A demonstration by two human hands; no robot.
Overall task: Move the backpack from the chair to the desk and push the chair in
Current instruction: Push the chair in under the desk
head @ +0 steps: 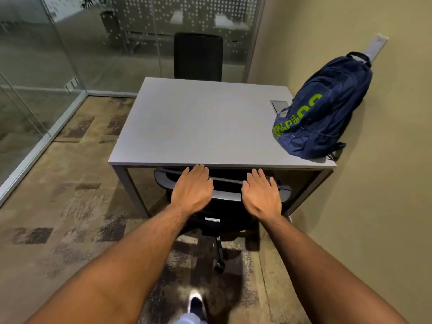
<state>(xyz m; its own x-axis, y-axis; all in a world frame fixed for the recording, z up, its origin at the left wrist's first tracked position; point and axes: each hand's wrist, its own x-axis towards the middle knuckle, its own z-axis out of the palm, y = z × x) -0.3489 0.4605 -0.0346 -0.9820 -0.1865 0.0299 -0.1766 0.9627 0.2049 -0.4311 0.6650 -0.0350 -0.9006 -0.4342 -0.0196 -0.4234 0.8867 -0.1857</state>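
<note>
A navy backpack [322,108] with green lettering stands on the right end of the grey desk [198,122], leaning against the wall. The black office chair [224,197] sits tucked under the desk's near edge, its backrest top facing me. My left hand [192,188] lies flat on the left part of the backrest top, fingers together and stretched out. My right hand [261,192] rests flat on the right part in the same way. Neither hand curls around anything.
A second black chair [198,56] stands behind the desk's far side. Glass partitions [35,78] run along the left and back. A beige wall [385,183] bounds the right. Patterned carpet [70,206] covers the floor. My shoe [196,302] shows below.
</note>
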